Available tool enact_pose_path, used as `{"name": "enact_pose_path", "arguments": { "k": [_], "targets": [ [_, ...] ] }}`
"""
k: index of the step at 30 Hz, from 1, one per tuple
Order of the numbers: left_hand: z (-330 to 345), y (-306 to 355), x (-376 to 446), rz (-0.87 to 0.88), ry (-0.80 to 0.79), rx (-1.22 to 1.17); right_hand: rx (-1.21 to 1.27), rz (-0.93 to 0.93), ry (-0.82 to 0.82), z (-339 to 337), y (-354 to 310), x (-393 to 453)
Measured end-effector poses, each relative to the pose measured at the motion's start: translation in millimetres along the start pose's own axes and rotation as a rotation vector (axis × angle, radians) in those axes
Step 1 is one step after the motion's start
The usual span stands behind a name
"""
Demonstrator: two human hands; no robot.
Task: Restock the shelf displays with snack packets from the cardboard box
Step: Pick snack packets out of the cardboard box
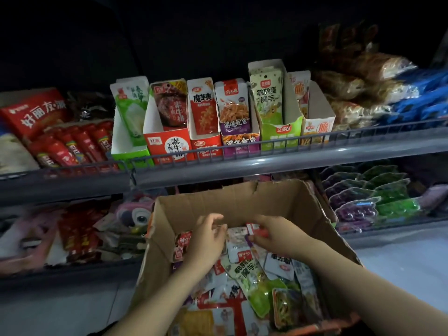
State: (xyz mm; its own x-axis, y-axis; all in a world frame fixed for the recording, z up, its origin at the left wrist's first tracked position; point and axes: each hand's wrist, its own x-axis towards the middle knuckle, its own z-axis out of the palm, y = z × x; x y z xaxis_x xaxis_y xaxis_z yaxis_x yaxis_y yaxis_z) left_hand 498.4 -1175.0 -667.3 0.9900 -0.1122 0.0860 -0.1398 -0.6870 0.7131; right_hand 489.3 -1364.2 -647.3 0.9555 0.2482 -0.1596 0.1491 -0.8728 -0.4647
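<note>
Nearest us lies the cardboard box point(278, 197), heaped with loose snack packets point(252, 277); both our hands are inside it, at its far end; our right hand point(276, 236) pinches a small red-and-white packet point(254, 230), while our left hand point(206, 236) hovers just beside it with fingers loosely curled, holding nothing; above and beyond the box stand the upright display cartons point(167, 144) on the shelf point(266, 163), so the packet must rise over the box's back wall and the shelf's wire rail.

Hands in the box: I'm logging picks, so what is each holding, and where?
The right hand pinches a small red-and-white packet by its edge. The left hand seems to hold nothing.
</note>
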Motion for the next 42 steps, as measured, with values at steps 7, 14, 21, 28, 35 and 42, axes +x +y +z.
{"name": "enact_pose_path", "arguments": {
  "k": [7,14,21,28,35,42],
  "targets": [
    [22,-34,-1,-0.262,-0.397,0.086,-0.101,0.023,-0.301,32,16,8],
    [50,-48,-7,-0.446,-0.482,0.060,-0.167,0.058,-0.568,51,19,9],
    [58,-54,-2,-0.682,-0.291,-0.344,-0.099,0.072,-0.637,46,26,8],
    [54,-51,-7,-0.791,-0.292,-0.439,-0.015,0.091,-0.652,45,28,10],
    [38,-39,-4,-0.919,-0.362,-0.532,-0.018,0.087,-0.594,44,24,15],
    [11,-14,-11,-0.884,-0.290,-0.765,0.104,0.058,-0.410,26,12,17]
  ]
}}
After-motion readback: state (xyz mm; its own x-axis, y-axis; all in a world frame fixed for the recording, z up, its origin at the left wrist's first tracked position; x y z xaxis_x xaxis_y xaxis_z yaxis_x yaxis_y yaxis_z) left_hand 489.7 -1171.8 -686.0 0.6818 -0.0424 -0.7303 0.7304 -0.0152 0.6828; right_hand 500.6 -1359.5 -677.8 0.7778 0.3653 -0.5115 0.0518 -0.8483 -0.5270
